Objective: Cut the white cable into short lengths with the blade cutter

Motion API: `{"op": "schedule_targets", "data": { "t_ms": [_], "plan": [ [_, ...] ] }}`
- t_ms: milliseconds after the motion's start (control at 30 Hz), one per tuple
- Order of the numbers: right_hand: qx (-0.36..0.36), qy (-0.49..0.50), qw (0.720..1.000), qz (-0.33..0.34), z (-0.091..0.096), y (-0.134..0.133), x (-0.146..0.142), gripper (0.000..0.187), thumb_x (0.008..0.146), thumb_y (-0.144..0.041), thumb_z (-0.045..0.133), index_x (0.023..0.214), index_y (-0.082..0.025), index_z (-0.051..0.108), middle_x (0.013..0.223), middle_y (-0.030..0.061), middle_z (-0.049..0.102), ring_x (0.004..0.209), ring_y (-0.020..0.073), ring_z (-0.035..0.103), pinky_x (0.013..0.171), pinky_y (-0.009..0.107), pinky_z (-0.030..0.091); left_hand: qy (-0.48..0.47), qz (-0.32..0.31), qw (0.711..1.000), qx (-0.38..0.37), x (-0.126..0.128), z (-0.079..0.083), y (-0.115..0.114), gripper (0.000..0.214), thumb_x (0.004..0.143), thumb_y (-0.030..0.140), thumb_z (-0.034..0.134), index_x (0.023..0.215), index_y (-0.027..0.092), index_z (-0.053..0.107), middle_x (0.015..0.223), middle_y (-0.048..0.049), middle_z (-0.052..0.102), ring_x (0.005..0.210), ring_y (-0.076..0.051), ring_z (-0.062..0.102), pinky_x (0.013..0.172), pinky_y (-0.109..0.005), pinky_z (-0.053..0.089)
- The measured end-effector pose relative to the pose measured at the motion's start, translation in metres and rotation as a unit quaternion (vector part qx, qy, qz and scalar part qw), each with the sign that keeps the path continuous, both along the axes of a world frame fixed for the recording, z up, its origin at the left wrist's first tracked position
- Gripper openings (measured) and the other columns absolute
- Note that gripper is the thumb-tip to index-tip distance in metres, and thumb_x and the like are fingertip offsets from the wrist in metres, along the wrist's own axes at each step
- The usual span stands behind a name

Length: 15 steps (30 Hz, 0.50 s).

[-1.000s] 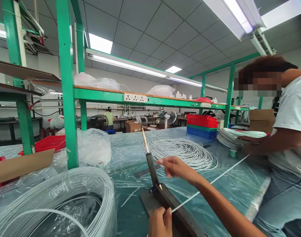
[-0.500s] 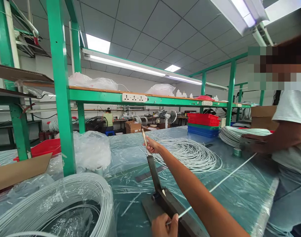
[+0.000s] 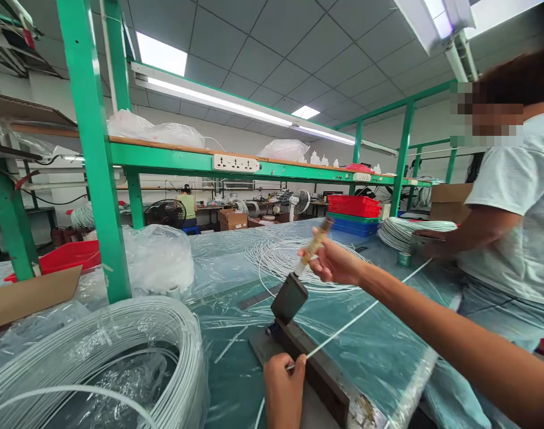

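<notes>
White cable is stretched across the plastic-covered surface and pinched at the cutter base by left-hand fingers; the cutter lever handle is gripped by the right hand.

We have 1 view, worn on the head, facing forward and slightly down across the surface toward 12 o'clock. It sits close above our own hands at 6 o'clock, while a co-worker stands near at 3 o'clock.
</notes>
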State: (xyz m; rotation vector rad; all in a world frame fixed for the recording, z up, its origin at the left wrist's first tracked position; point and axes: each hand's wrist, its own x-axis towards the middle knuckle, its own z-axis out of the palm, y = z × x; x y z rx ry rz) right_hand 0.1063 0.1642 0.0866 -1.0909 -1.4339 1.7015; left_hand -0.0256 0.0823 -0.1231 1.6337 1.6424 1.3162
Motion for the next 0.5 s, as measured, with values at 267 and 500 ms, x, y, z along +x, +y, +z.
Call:
{"op": "schedule_targets", "data": {
  "t_ms": [267,500],
  "plan": [
    [-0.061,-0.103,0.993,-0.004,-0.050,-0.115,0.065,0.050,0.069,-0.030,0.063,0.115,-0.019,0.046,0.060,-0.0033,0.059,0.032,0.0014,0.046,0.032,0.010,0.030,-0.029,-0.008,1.000,-0.008,0.000,0.004,0.000,0.040,0.069,0.047,0.038,0.046,0.022,0.017,0.047,0.0055,0.020,0.049,-0.011,0.026,0.051,-0.027,0.017],
    [-0.102,-0.217,0.971,0.006,-0.060,-0.136,0.055,0.022,0.065,-0.023,0.052,0.086,-0.019,0.047,0.044,-0.0076,0.047,0.024,0.0012,0.031,0.023,0.008,0.027,-0.034,-0.014,0.999,-0.009,0.000,0.001,0.000,0.041,0.070,0.048,0.038,0.045,0.022,0.020,0.047,0.0059,0.021,0.048,-0.010,0.024,0.050,-0.027,0.016]
  ]
}}
